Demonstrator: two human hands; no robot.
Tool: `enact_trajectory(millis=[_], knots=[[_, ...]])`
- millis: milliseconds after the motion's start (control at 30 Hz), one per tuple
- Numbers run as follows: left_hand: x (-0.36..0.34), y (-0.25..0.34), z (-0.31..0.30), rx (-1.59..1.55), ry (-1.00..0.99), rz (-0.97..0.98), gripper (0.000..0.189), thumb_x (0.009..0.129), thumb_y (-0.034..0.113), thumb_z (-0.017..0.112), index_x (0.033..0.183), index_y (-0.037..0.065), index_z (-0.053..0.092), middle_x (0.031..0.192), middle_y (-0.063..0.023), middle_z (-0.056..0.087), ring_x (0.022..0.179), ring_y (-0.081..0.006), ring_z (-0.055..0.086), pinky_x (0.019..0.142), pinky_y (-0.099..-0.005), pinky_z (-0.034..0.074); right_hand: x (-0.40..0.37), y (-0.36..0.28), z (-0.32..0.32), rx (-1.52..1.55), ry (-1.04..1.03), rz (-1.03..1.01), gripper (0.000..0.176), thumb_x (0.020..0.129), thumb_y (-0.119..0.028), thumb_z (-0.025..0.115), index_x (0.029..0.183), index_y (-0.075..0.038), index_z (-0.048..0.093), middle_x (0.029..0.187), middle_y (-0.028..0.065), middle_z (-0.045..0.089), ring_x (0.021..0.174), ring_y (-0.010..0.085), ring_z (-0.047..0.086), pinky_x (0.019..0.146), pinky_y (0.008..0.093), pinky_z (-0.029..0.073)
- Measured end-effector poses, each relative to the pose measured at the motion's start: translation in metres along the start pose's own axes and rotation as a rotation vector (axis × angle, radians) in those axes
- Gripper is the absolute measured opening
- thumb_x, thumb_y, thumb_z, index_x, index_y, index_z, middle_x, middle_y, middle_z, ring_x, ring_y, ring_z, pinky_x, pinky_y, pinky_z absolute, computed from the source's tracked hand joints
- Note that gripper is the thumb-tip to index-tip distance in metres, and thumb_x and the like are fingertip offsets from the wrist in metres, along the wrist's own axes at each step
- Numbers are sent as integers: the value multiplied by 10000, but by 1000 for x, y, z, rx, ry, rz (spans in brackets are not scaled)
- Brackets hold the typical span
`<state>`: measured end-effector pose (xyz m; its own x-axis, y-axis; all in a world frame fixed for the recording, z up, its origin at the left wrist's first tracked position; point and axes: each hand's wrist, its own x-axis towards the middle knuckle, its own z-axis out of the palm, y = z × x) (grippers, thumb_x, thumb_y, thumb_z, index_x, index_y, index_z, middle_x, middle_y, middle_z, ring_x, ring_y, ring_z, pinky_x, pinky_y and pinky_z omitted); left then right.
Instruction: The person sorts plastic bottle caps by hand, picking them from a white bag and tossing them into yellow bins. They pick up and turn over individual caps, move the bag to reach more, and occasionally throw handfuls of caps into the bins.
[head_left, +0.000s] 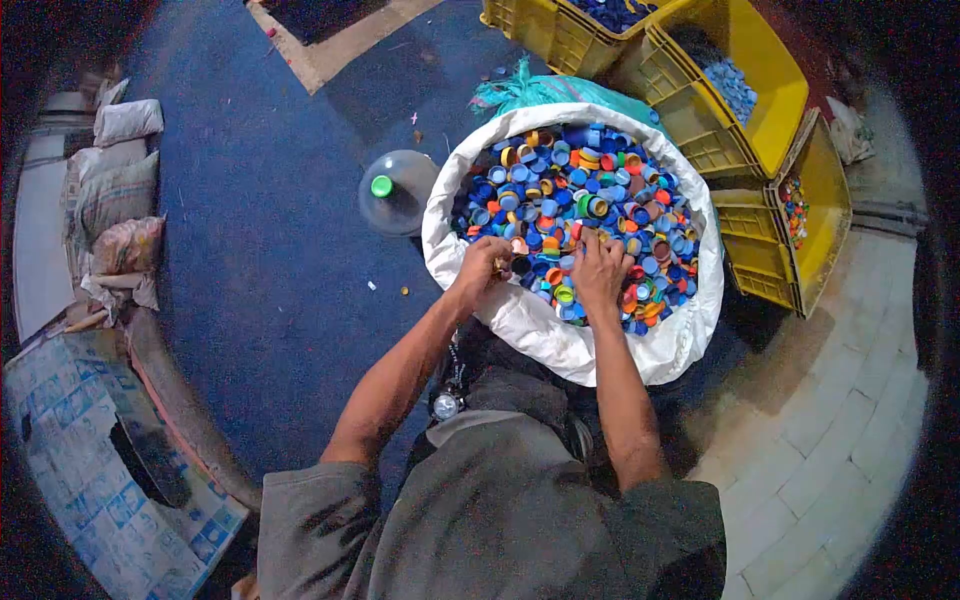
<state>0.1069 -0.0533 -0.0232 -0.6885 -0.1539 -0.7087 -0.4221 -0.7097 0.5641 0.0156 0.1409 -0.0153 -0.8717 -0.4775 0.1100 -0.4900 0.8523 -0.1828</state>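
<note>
A white sack with its rim rolled back stands in front of me, full of loose bottle caps in blue, orange, red, green and other colours. My left hand is at the sack's near left rim, its fingers curled together; whatever they hold is too small or hidden to name. Among the caps, toward the near side, my right hand lies palm down with its fingers bent and slightly apart, touching caps. Its fingertips are partly lost among them.
A clear round bottle with a green cap stands left of the sack. Teal sacking lies behind it. Yellow crates stand on the right, several with caps inside. Stuffed bags line the far left. A few stray caps dot the blue floor.
</note>
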Motion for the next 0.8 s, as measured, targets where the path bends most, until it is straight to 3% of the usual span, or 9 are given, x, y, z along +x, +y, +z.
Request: enact_trajectory(millis=[167,333,567,700,733,800], knots=[[6,-7,-3,96,33,104,98,794,114,552,856,39,558,755,-39,541,618,-130,510,526,-262,439,4,0,-1,-131,42,-88,284,774,-195,619,1040,-101,591,936,87,615,896,269,512,761,455,345],[-11,7,12,73,95,8,122,807,146,581,869,43,560,758,-38,551,611,-127,509,521,-261,432,5,-5,-6,-113,-7,-58,242,786,-206,611,1000,-96,587,936,68,622,883,268,516,754,453,347],[1,-5,4,41,57,-6,132,810,164,603,866,56,552,715,-25,547,586,-107,504,511,-245,426,1,-6,2,-96,-1,107,199,836,-250,576,985,-118,578,912,60,648,906,254,517,757,453,342],[-11,8,12,96,86,21,150,819,181,604,881,49,565,734,-32,560,603,-111,519,518,-251,430,-5,-3,-2,67,-72,241,265,842,-317,584,1033,-136,558,890,6,658,953,242,513,819,458,329],[-9,6,13,79,74,15,149,820,179,601,882,47,570,737,-33,563,605,-113,520,521,-252,431,-6,-1,-1,111,-131,297,390,748,-245,702,1091,-128,559,994,-16,646,1003,235,501,880,447,318],[-3,1,12,46,57,2,147,824,176,595,885,43,580,744,-35,569,610,-118,523,527,-255,432,-7,0,-5,169,-121,322,438,731,-220,716,1122,-127,542,1021,-27,637,1030,229,490,901,448,303]])
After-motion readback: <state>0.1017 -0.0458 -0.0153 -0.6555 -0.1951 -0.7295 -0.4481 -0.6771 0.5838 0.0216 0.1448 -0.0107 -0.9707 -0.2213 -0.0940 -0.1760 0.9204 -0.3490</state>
